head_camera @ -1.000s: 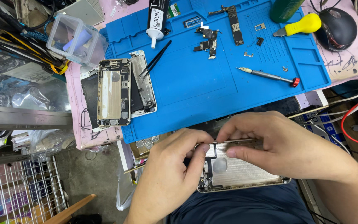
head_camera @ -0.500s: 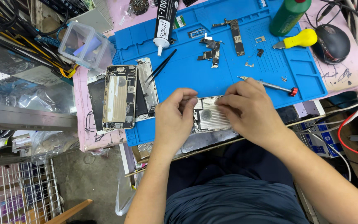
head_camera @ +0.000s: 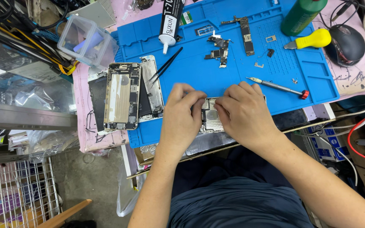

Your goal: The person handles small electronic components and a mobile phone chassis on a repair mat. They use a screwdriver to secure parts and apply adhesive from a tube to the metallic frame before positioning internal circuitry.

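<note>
On the blue mat (head_camera: 233, 71), both hands (head_camera: 182, 116) (head_camera: 243, 114) press a phone backplate (head_camera: 212, 120).

**Layout on the work mat**

On the mat (head_camera: 233, 80): phone screen panel (head_camera: 211, 116) at the near edge, between left hand (head_camera: 184, 114) and right hand (head_camera: 243, 112). Left of those, opened phone housing (head_camera: 122, 96). Right, screwdriver (head_camera: 277, 86). Behind, tweezers (head_camera: 165, 65), glue tube (head_camera: 171, 19), circuit board (head_camera: 245, 30).

A black glue tube (head_camera: 170, 21) with a white label and white nozzle lies at the desk's far edge. A green bottle (head_camera: 303, 14) stands near the far right corner. A clear plastic box (head_camera: 87, 41) sits at the far left corner.
</note>
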